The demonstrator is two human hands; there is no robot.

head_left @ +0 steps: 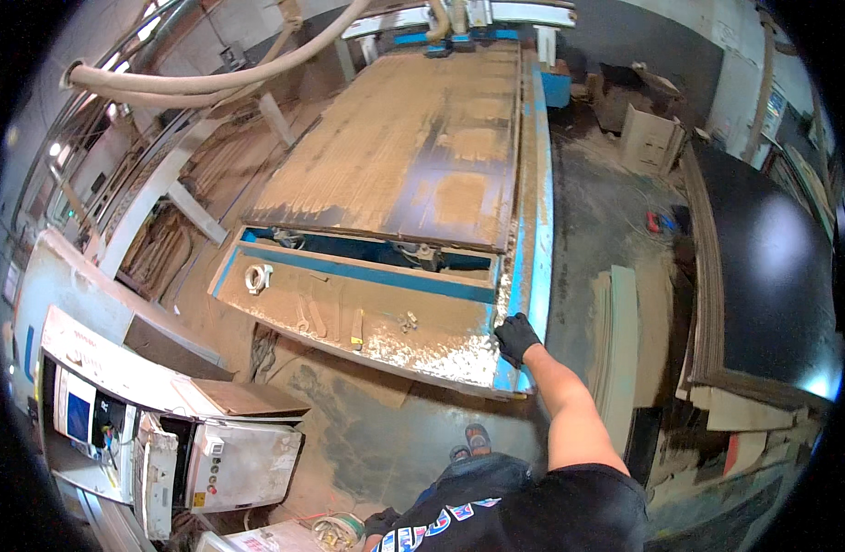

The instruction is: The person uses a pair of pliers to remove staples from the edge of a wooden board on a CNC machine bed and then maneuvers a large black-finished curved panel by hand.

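Observation:
My right hand (516,339), in a black glove, is at the near right corner of a large router table (386,138). Its fingers are curled down against the blue side rail (538,221); anything inside them is hidden. Beside it, white shavings (441,359) cover the end of a dusty front ledge (275,299). A white ring-shaped part (257,279), wrenches (303,315) and a yellow-ended tool (357,328) lie on that ledge. Low at my left side is my left hand (381,523), dark-gloved, next to a round tub (338,532); its fingers cannot be made out.
A control cabinet (248,466) with buttons and a screen stands at the lower left. Thick hoses (229,85) hang over the far left. Stacked dark panels (753,258) and pale strips (616,331) are on the right. The machine's gantry (459,17) spans the far end.

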